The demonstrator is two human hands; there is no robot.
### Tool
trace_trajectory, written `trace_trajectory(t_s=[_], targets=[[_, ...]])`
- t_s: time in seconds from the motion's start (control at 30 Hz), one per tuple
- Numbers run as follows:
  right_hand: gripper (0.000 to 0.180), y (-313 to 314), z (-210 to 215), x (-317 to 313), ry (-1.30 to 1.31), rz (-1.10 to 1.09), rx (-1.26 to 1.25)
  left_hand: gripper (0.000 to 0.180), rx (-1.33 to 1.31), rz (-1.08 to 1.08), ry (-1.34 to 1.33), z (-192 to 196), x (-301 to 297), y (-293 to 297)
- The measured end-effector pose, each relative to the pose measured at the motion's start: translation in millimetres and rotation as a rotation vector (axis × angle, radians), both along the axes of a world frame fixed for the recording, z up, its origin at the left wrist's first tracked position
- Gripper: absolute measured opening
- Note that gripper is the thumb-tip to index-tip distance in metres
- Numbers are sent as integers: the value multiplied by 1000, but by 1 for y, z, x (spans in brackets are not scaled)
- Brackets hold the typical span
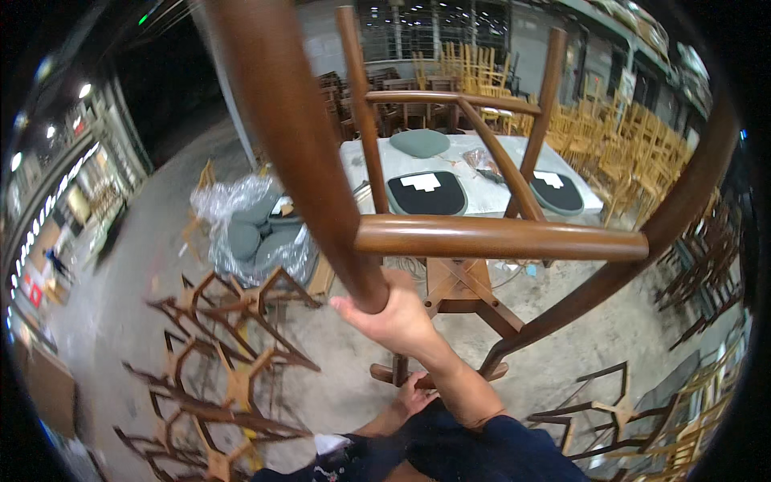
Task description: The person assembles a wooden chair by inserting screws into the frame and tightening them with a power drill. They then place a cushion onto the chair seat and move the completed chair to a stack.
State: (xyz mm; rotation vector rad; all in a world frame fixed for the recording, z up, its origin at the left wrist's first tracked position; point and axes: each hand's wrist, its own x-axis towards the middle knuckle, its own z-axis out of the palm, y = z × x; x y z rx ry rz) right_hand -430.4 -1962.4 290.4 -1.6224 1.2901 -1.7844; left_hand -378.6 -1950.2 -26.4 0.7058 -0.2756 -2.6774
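Observation:
A brown wooden chair frame (502, 238), without a seat pad, is held up in front of me with its legs pointing up and toward me. My right hand (395, 321) is wrapped around the near left leg, just below the joint with the thick crossbar. Lower down and close to my body, my left hand (414, 395) has its fingers curled on a short wooden part at the frame's bottom; its grip is partly hidden. Between the legs, crossed wooden pieces (459, 277) show at the frame's middle.
Ahead stands a pale table (490, 149) with a green pad (419, 143) and black-backed seat pads (427, 194). Plastic-wrapped grey cushions (261, 237) lie left of it. Wooden frames (241, 377) crowd the floor at left, more (622, 411) at right. Stacked light-wood chairs (618, 153) fill the back right.

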Motion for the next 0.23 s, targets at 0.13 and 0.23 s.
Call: trace_trajectory(t_s=[0.13,0.23], targets=[[23,-115,-8,-111,-26,115,45,22,162,17,-152,-18,-90,-76],[23,-193,-19,-170,-4,163,54,24,222,44,-152,-19,-150,-141]])
